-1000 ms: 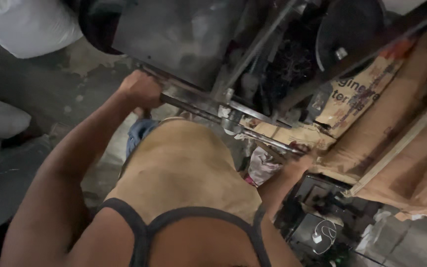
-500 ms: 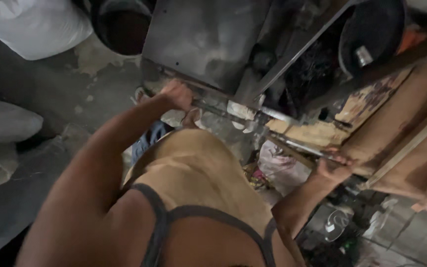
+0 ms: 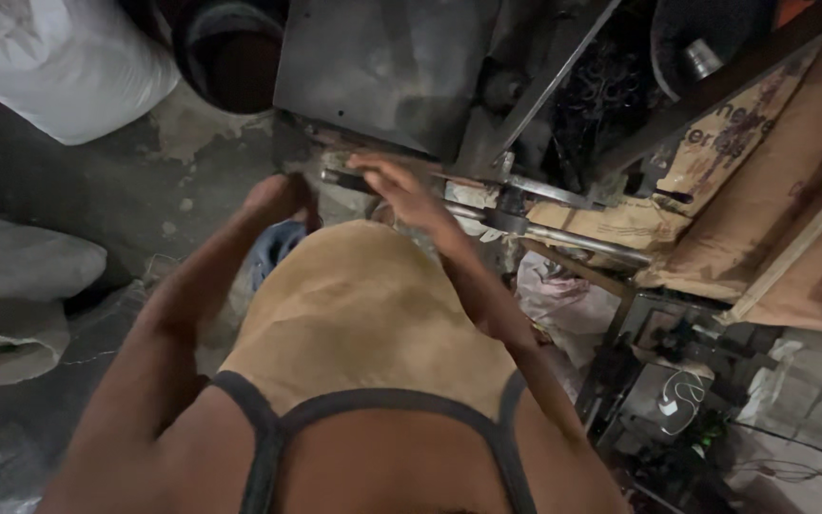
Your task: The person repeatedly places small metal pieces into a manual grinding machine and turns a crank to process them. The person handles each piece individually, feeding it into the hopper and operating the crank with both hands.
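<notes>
Left hand (image 3: 280, 197) closes its grip on the metal bar (image 3: 563, 236) end; right hand (image 3: 401, 186), fingers spread, rests just beside it.

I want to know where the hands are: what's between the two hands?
In the head view, only the end of the metal bar and some bare floor lie between the left hand and right hand.

Head view, steeply down, close

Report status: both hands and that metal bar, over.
Left hand closed near the metal bar's left end, grip unclear. Right hand open, resting over it. Tan apron below; nothing blocking.
</notes>
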